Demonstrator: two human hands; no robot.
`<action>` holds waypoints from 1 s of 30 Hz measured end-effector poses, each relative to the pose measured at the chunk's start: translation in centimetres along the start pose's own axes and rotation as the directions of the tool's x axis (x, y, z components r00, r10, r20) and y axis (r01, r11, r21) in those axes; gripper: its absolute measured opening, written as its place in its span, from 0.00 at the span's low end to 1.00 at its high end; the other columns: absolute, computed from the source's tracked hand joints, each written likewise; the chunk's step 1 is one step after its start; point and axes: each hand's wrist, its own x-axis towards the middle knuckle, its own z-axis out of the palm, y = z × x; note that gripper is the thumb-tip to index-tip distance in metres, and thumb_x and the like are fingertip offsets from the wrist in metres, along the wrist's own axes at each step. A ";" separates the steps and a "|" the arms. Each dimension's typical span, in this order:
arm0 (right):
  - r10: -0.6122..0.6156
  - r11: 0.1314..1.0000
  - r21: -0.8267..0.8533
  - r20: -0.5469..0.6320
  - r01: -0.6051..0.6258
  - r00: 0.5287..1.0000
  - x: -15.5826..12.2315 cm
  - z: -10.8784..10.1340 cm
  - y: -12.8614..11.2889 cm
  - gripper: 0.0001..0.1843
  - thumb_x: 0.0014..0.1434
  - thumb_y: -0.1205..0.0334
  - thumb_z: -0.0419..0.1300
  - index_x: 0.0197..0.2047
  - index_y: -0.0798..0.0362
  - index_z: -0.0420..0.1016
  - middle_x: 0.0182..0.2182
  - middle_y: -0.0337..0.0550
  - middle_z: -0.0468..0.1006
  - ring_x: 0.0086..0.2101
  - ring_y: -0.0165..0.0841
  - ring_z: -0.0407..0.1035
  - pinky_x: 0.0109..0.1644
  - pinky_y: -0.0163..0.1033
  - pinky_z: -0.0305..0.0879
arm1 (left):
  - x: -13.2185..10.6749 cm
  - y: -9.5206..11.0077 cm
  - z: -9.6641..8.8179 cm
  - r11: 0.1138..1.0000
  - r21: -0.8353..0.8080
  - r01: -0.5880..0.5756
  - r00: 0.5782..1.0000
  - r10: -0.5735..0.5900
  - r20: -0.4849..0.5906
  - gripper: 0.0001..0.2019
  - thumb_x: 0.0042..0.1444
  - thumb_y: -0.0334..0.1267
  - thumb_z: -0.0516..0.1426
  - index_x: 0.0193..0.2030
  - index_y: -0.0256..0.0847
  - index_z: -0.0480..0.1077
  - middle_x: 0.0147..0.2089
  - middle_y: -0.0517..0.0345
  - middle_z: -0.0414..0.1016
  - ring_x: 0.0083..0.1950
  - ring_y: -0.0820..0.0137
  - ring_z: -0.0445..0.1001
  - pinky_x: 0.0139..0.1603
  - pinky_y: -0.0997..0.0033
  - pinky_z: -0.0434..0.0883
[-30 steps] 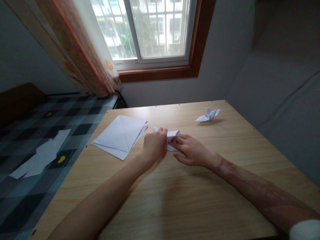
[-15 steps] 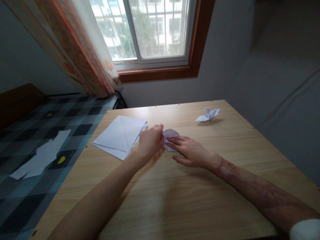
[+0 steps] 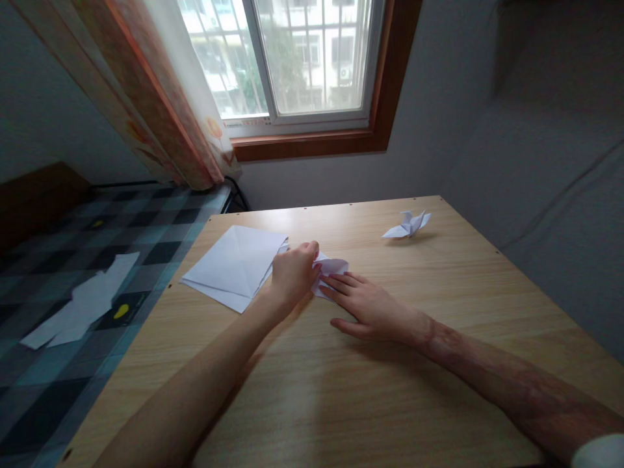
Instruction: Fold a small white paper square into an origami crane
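A small folded piece of white paper [image 3: 333,266] lies on the wooden table between my hands, with one flap raised and curved. My left hand [image 3: 295,266] is closed on the paper's left side; its fingertips are partly hidden behind the hand. Flat and outstretched, the fingers of my right hand [image 3: 363,302] rest on the near right part of the paper, thumb apart. Left of my left hand lies a stack of white paper sheets [image 3: 234,260] with crease lines on top. A folded paper crane [image 3: 408,225] stands toward the far right.
The wooden table [image 3: 414,396] spans the foreground. To its left, a checkered bed [image 3: 43,390] holds white paper scraps [image 3: 90,302]. Beyond the table are a wall, a barred window [image 3: 312,58] and a patterned curtain [image 3: 170,97].
My right hand has shifted slightly toward me. The paper's raised flap looks lower and more bent. My left hand stays nearly in place, still closed on the paper.
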 end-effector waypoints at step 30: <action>0.003 1.000 -0.010 0.025 -0.003 1.000 0.0 -0.1 -0.4 0.36 0.76 0.50 0.61 0.79 0.59 0.64 0.78 0.65 0.63 0.78 0.55 0.57 0.80 0.62 0.60 | 1.6 -3.5 -0.2 0.911 -0.399 -0.103 0.971 0.179 0.158 0.21 0.66 0.30 0.54 0.61 0.46 0.80 0.66 0.52 0.83 0.62 0.58 0.82 0.60 0.61 0.77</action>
